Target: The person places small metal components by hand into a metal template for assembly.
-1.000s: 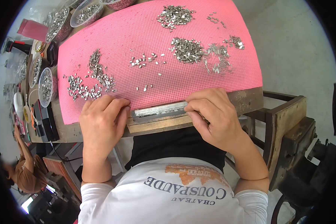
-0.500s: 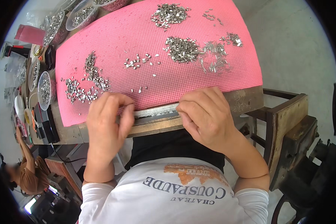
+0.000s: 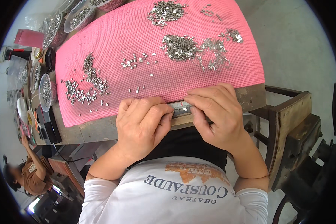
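Note:
A narrow grey metal strip (image 3: 180, 105) lies along the near edge of the table, with a few small shiny bits on it. My left hand (image 3: 142, 121) is closed over its left part, finger and thumb together; whatever they pinch is hidden. At the strip's right part, my right hand (image 3: 219, 114) has its fingers bent over the far side and the thumb at the near side. Just beyond lies a pink mesh mat (image 3: 112, 82) bearing small metal pieces: a scattered pile (image 3: 80, 92) at left, loose pieces (image 3: 134, 60) in the middle and a dense heap (image 3: 180, 47) farther right.
Thin metal pins (image 3: 215, 59) lie beside the dense heap, and another heap (image 3: 165, 13) is at the far edge. Clear bowls of metal pieces (image 3: 46, 92) line the left side. A wooden stand (image 3: 289, 127) is at right; another person (image 3: 33, 171) sits at far left.
My left hand has moved right along the strip, close to my right hand, and now covers its left part. My right hand has shifted slightly right. A few loose pieces now show where my left hand was.

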Demonstrator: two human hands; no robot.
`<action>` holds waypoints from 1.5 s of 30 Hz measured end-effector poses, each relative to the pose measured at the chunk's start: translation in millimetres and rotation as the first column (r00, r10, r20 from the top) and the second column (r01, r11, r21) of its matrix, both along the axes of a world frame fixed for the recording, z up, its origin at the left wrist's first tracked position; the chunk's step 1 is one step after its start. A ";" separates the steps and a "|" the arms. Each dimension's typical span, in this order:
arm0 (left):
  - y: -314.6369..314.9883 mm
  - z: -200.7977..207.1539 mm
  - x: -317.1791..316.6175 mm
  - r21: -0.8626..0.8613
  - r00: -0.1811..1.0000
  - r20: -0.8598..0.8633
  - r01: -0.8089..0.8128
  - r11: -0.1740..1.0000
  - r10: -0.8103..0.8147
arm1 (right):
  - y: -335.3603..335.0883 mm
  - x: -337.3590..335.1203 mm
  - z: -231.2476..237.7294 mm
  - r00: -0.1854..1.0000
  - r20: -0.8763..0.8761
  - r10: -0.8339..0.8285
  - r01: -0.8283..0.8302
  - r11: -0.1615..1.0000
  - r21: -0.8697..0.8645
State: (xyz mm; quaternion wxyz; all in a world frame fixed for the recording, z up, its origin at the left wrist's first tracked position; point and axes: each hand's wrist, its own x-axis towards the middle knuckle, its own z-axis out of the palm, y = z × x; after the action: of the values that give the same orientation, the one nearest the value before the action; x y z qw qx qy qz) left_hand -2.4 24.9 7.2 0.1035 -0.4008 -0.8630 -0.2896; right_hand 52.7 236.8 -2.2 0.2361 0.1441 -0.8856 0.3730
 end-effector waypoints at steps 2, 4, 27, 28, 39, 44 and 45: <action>1.3 2.6 0.9 -0.031 1.000 -0.028 0.002 1.000 -0.003 | 0.8 0.4 1.2 1.000 0.022 -0.008 0.008 1.000 -0.004; 2.4 5.0 1.1 -0.062 0.998 -0.056 0.002 0.998 -0.005 | 1.2 0.7 1.4 1.000 0.021 -0.010 0.010 1.000 -0.014; -0.7 11.0 -3.8 -0.051 0.999 -0.030 0.036 0.998 -0.038 | 2.2 0.9 -8.5 1.000 0.013 0.010 -0.010 1.000 -0.023; -1.0 10.1 -2.5 -0.058 0.999 -0.036 0.025 0.998 -0.027 | 2.4 0.8 -7.0 1.000 0.025 0.009 -0.008 1.000 -0.015; -85.1 5.4 -36.3 0.005 0.869 0.133 -0.481 0.877 0.476 | 18.5 6.0 -2.9 0.999 0.048 -0.025 0.024 0.999 0.023; -89.6 3.9 -41.8 -0.085 0.879 0.005 -0.475 0.876 0.477 | 24.9 -1.7 -1.6 0.998 0.018 -0.063 0.062 0.997 0.056; -89.0 1.5 -42.7 -0.104 0.866 0.009 -0.496 0.862 0.500 | 22.4 -4.3 0.0 0.996 0.006 -0.090 0.089 0.993 0.072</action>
State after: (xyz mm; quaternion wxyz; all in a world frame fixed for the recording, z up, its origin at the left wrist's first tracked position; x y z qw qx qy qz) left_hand -45.1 -64.1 8.7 0.1395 -0.1637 -0.9521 -0.2173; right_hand 48.4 259.1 -2.2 0.2433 0.1111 -0.9051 0.3306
